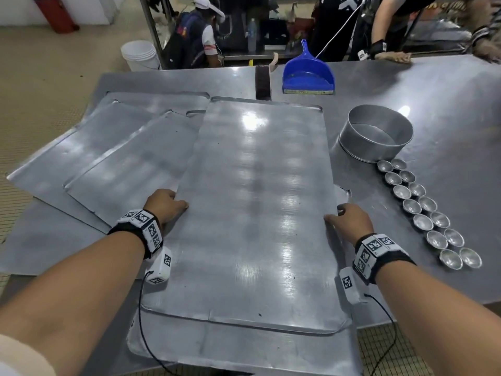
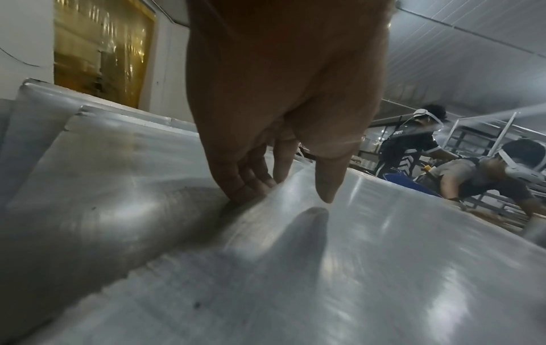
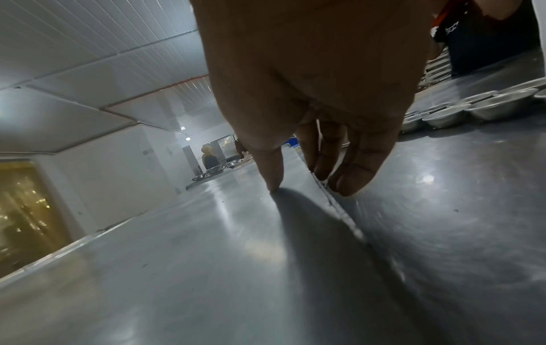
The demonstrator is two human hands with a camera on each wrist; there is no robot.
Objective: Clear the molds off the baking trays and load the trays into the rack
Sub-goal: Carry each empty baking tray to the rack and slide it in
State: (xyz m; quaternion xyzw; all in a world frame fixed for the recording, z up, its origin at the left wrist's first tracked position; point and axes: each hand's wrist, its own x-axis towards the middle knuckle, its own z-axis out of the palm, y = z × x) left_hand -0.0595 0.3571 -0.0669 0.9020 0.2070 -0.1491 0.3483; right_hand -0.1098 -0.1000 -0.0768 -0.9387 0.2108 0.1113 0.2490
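A large empty baking tray (image 1: 257, 199) lies on top of another tray (image 1: 244, 348) at the table's front edge. My left hand (image 1: 173, 202) grips its left edge, thumb (image 2: 327, 182) above the sheet and fingers (image 2: 251, 184) tucked under the rim. My right hand (image 1: 341, 215) pinches the right edge, thumb (image 3: 273, 172) on the tray's surface (image 3: 207, 233) and fingers (image 3: 354, 175) down over the rim. Several small round metal molds (image 1: 423, 210) stand in two rows on the table to the right. No rack is in view.
More trays (image 1: 108, 158) lie overlapped to the left. A round metal ring pan (image 1: 379, 131) stands right of the tray's far end. Behind are a blue dustpan (image 1: 307, 74) and a dark brush (image 1: 263, 80). Other people work at the table's far side.
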